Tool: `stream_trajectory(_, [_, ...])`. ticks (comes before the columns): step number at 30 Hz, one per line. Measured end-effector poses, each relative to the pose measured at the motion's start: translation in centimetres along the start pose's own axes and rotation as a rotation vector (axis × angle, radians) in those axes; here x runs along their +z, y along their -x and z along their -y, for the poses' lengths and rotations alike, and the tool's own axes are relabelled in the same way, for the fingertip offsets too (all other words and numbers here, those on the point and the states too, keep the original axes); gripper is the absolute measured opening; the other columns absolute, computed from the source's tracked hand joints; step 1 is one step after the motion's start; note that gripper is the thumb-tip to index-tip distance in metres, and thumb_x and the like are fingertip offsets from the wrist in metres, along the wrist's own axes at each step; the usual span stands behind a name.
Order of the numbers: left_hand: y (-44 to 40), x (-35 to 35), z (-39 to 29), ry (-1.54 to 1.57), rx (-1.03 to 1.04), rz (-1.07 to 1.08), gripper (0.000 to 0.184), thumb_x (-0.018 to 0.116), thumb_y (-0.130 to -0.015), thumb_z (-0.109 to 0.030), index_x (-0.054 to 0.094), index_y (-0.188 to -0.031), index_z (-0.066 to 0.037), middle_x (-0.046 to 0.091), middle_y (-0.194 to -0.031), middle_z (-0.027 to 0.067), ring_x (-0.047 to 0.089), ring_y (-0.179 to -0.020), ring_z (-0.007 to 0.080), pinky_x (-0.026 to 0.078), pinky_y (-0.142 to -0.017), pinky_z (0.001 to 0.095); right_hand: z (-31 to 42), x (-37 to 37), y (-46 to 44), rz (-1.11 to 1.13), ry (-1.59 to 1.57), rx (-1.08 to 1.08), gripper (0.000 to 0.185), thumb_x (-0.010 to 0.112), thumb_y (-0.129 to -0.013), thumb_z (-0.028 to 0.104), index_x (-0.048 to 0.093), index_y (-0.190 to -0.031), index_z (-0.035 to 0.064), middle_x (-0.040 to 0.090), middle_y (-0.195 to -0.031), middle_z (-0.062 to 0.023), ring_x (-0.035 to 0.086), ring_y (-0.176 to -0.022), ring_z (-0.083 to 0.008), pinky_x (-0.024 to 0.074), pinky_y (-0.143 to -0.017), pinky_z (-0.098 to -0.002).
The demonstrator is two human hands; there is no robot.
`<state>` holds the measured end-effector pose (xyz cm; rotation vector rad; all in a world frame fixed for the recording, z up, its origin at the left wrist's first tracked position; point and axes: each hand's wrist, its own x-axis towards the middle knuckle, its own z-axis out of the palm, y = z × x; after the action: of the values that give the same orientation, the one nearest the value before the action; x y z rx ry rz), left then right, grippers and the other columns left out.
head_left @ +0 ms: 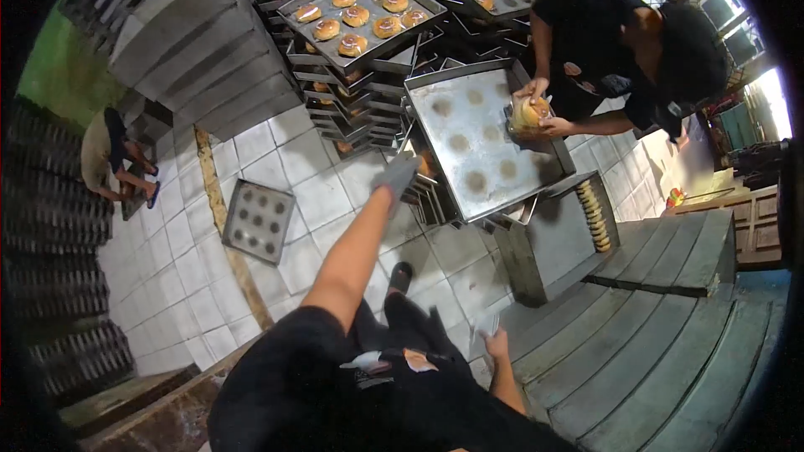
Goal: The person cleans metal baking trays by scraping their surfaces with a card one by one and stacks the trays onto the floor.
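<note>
My left hand, in a grey glove, reaches forward to the left side of a large metal tray. The glove is blurred, and whether its fingers grip the rim I cannot tell. Round dark marks dot the tray's bare surface. Low on the right, my right hand is closed on a small pale, translucent item whose kind is unclear. Across the tray, a co-worker holds a bun in a clear plastic bag with both hands.
Stacked trays of glazed buns stand ahead. A marked tray lies on the white tile floor. Grey stacked boxes fill the right, beside a container with a row of buns. Another person crouches far left.
</note>
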<state>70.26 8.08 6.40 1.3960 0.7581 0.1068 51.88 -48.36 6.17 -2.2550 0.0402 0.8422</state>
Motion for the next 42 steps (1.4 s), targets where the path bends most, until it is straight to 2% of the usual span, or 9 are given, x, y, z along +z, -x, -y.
stream_trajectory(7, [-6.6,7.8,-3.2,-0.067,-0.414,-0.052,0.041,0.070,-0.077,-0.024,0.069,-0.104,0.007,0.069,-0.108,0.0220,0.065,-0.094,0.0303,0.051,-0.079,0.0433,0.2,-0.2,6.1,-0.199,-0.353,0.116,0.029,0.079,-0.088,0.010,0.071,-0.110,-0.0060,0.076,-0.106,-0.0120,0.070,-0.098,-0.0222,0.0525,-0.091,-0.0354])
stream_trajectory(10, [-13.7,9.9,5.9,-0.162,-0.107,-0.118,0.025,0.069,-0.076,-0.021,0.064,-0.086,0.001,0.060,-0.084,0.0136,0.056,-0.081,0.0277,0.046,-0.074,0.0414,4.5,-1.3,6.2,-0.343,-0.496,0.122,0.037,0.079,-0.089,0.012,0.066,-0.118,-0.0061,0.074,-0.111,-0.0119,0.068,-0.102,-0.0221,0.0511,-0.094,-0.0351])
stream_trajectory(13, [-1.4,9.7,-5.6,0.176,-0.165,-0.284,0.018,0.066,-0.077,-0.019,0.055,-0.077,-0.004,0.051,-0.079,0.0059,0.052,-0.077,0.0212,0.045,-0.073,0.0369,15.9,-4.9,6.0,-0.317,-0.457,-0.052,0.039,0.075,-0.094,0.015,0.062,-0.124,-0.0055,0.072,-0.115,-0.0121,0.067,-0.104,-0.0220,0.0503,-0.096,-0.0357])
stream_trajectory(16, [4.0,4.9,-2.5,0.691,-0.112,-0.020,0.014,0.061,-0.081,-0.015,0.051,-0.075,-0.008,0.049,-0.082,0.0020,0.050,-0.077,0.0150,0.044,-0.070,0.0320,28.6,-6.3,5.9,-0.313,-0.313,-0.428,0.031,0.067,-0.100,0.015,0.063,-0.120,-0.0080,0.072,-0.107,-0.0099,0.064,-0.098,-0.0146,0.0526,-0.086,-0.0327])
stream_trajectory(21, [21.6,-9.9,-5.3,0.620,0.198,-0.296,0.022,0.056,-0.084,-0.003,0.061,-0.105,-0.003,0.060,-0.095,0.0026,0.056,-0.083,0.0118,0.048,-0.072,0.0274,42.3,4.6,3.3,-0.152,0.094,-0.800,0.034,0.062,-0.092,0.001,0.066,-0.125,0.0062,0.069,-0.115,-0.0217,0.066,-0.104,-0.0436,0.0548,-0.090,-0.0425])
stream_trajectory(26, [34.0,-21.7,-8.0,0.660,0.396,-0.591,0.019,0.060,-0.087,0.001,0.064,-0.106,-0.002,0.064,-0.099,0.0059,0.061,-0.103,0.0160,0.054,-0.085,0.0343,54.1,21.3,13.2,0.072,0.056,-1.204,0.055,0.061,-0.078,-0.007,0.061,-0.132,0.0034,0.066,-0.118,-0.0177,0.065,-0.107,-0.0402,0.0548,-0.091,-0.0464])
stream_trajectory(30, [39.8,-33.7,0.6,0.028,0.389,-0.716,0.010,0.064,-0.092,-0.016,0.066,-0.094,-0.007,0.064,-0.094,0.0051,0.060,-0.093,0.0163,0.048,-0.084,0.0310,59.7,28.3,12.5,-0.121,-0.013,-1.225,0.056,0.062,-0.074,-0.010,0.062,-0.129,0.0011,0.066,-0.110,-0.0209,0.065,-0.102,-0.0415,0.0550,-0.090,-0.0469])
stream_trajectory(38, [51.1,-46.9,-4.6,0.768,0.330,-0.759,0.002,0.062,-0.080,-0.007,0.062,-0.078,-0.007,0.062,-0.082,0.0036,0.060,-0.085,0.0167,0.048,-0.080,0.0303,64.0,41.9,19.0,-0.092,-0.173,-1.602,0.045,0.063,-0.075,-0.004,0.066,-0.119,0.0061,0.064,-0.103,-0.0154,0.065,-0.097,-0.0355,0.0559,-0.084,-0.0418])
stream_trajectory(42, [54.3,-51.7,0.1,-0.039,0.572,-0.875,0.020,0.060,-0.077,-0.006,0.067,-0.096,-0.005,0.062,-0.085,0.0061,0.061,-0.083,0.0204,0.053,-0.079,0.0350,69.8,41.2,18.0,-0.105,-0.139,-1.312,0.041,0.059,-0.072,-0.009,0.066,-0.111,0.0038,0.062,-0.099,-0.0227,0.063,-0.097,-0.0423,0.0540,-0.079,-0.0473])
